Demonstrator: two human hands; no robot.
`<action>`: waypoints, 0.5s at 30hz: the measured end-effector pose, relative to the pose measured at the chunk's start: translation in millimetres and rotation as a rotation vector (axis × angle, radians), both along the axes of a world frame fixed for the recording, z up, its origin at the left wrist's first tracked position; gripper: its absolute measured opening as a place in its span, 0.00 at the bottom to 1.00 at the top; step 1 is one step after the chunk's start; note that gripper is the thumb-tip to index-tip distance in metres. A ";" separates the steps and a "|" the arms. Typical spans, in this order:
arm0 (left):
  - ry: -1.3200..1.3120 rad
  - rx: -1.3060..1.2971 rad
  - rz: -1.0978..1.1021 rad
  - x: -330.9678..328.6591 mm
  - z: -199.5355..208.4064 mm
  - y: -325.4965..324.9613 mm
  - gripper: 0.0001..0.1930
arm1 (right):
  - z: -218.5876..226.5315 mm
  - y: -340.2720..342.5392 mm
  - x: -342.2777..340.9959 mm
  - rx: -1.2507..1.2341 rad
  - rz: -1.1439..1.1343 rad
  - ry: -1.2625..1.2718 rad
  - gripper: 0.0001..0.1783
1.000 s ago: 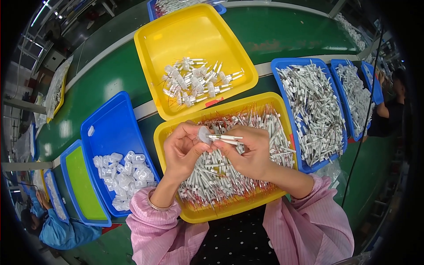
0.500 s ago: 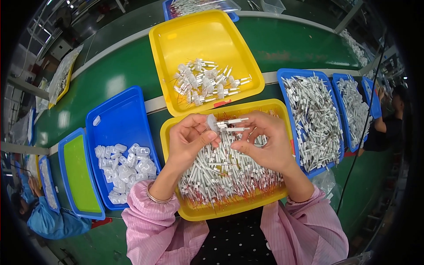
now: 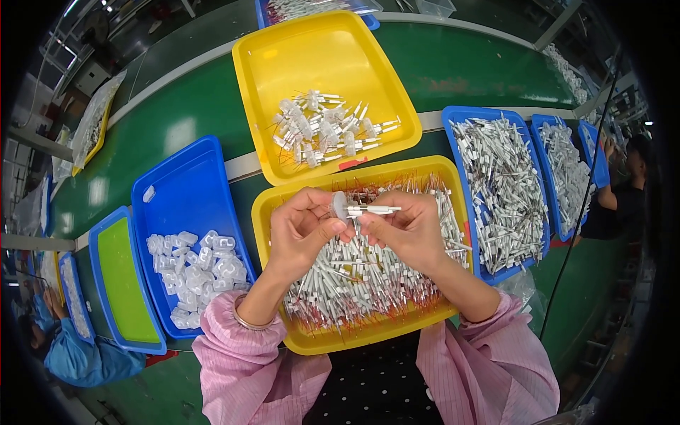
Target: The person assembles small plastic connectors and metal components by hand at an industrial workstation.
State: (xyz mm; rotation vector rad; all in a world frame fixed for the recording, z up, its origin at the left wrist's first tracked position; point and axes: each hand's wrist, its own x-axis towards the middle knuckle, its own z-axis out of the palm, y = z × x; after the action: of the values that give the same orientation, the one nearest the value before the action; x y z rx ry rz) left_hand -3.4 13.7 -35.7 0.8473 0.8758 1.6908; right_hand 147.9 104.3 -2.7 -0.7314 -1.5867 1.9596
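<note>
Between the fingers of my left hand (image 3: 301, 232) is a translucent plastic disc-shaped holder (image 3: 339, 205), standing on edge. White rods with thin metal tips (image 3: 379, 210) stick out of it toward the right. My right hand (image 3: 412, 230) is closed on these rods, thumb and fingers pinching them close to the holder. Both hands are above a yellow tray (image 3: 263, 212) heaped with similar white rods (image 3: 361, 276) that have thin red wires. Fingertips hide part of the joint between rods and holder.
A farther yellow tray (image 3: 304, 60) bears several assembled pieces (image 3: 329, 131). Loose translucent holders (image 3: 202, 273) lie in a blue tray (image 3: 177, 191) at left, beside a green-lined tray (image 3: 124, 276). More rods (image 3: 499, 191) fill a blue tray at right. Other people sit at both sides.
My right hand has moved left along the rods, and its fingers have closed on them near the holder. My left hand keeps its hold. The whole view has shifted slightly.
</note>
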 end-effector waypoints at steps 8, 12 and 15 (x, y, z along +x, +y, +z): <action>0.054 -0.003 0.075 3.1 0.3 0.8 0.12 | -9.9 -3.6 -3.3 0.384 -0.057 0.024 0.03; 0.027 -0.009 -0.041 -6.2 0.8 1.2 0.12 | -3.0 0.5 -0.9 -0.040 0.037 0.059 0.04; 0.043 -0.016 -0.037 -5.8 0.1 0.7 0.12 | -3.6 -0.3 -2.5 0.009 0.024 0.028 0.04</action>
State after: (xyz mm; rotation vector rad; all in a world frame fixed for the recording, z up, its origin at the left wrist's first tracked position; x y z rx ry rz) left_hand -9.3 14.4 -35.6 0.8867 0.8957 1.6370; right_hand 145.3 104.0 -6.3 -0.6815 -1.5937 1.9697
